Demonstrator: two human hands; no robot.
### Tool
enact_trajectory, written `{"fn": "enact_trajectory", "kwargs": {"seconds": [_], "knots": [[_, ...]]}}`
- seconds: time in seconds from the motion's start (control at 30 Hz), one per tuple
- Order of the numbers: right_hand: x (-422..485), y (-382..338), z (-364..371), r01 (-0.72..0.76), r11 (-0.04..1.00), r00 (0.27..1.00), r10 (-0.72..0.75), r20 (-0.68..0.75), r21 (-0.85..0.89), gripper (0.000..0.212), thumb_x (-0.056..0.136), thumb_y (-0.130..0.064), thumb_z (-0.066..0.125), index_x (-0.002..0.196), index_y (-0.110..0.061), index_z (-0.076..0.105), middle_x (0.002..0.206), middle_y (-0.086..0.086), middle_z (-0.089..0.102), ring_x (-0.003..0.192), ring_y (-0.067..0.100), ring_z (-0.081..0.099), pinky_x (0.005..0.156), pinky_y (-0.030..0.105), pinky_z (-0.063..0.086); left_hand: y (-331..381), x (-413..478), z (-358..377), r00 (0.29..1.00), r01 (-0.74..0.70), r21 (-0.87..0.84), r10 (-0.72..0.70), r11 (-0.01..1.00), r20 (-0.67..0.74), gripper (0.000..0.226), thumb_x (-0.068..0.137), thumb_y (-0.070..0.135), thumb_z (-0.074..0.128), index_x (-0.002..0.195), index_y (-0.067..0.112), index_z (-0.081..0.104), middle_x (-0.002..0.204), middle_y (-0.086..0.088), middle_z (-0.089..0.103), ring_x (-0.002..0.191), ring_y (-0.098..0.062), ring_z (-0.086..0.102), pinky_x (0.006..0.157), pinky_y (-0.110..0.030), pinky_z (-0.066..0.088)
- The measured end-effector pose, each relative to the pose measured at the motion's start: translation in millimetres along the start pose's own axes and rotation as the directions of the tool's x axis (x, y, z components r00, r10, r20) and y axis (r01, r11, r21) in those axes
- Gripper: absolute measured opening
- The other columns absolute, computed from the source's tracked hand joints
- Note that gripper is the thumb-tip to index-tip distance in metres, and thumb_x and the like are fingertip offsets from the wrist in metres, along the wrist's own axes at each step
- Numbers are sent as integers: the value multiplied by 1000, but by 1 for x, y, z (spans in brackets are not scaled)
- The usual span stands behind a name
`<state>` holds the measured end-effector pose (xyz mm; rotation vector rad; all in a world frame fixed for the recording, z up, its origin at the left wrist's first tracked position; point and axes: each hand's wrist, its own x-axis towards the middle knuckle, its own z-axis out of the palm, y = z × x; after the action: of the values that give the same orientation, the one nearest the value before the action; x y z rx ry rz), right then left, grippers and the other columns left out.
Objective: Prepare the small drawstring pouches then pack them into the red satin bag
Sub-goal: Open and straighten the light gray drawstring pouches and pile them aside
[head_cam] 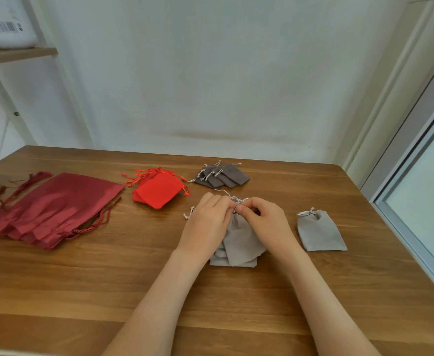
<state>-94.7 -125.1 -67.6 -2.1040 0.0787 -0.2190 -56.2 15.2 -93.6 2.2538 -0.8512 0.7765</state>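
My left hand (206,222) and right hand (267,222) meet mid-table (108,278), fingers curled, both pinching the cords (232,197) at the neck of a grey pouch (239,242) atop a small pile. Satin bags (56,209) lie far left.

Satin bags (56,204) fanned by the table's (82,291) left edge: five, as far as the overlaps show. Red pouches (156,191): several, stacked too tightly to count. Dark grey pouches (223,176) toward the far edge: about five. Light grey: a lone pouch (320,233) nearer the right edge, plus a pile (239,242) of at least two.
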Motion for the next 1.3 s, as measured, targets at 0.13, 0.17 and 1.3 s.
{"fn": "enact_trajectory", "kwargs": {"seconds": [0.13,0.17,1.3], "knots": [[1,-2,0,47,999,999,-46,-21,14,11,92,-24,59,86,-25,68,77,-12,64,71,-8,53,63,7,39,2,2,-1,995,-69,121,77,990,-64,17,90,11,48,78,8,60,74,-3,56,77,-15,42,69,-31,40],[1,-3,0,53,998,998,-53,-26,28,12,93,-24,58,85,-25,68,75,-12,63,70,-9,53,63,6,39,3,2,-2,993,-73,128,83,989,-78,15,90,9,50,78,7,60,74,-4,56,76,-16,42,68,-32,40],[4,-1,-11,-40,846,991,-35,130,532,18,92,-4,56,97,-19,64,85,1,68,80,10,62,76,24,47,14,0,-3,938,-213,181,253,960,-238,9,83,-4,65,88,3,68,75,-7,61,77,-18,47,68,-30,45]]}}
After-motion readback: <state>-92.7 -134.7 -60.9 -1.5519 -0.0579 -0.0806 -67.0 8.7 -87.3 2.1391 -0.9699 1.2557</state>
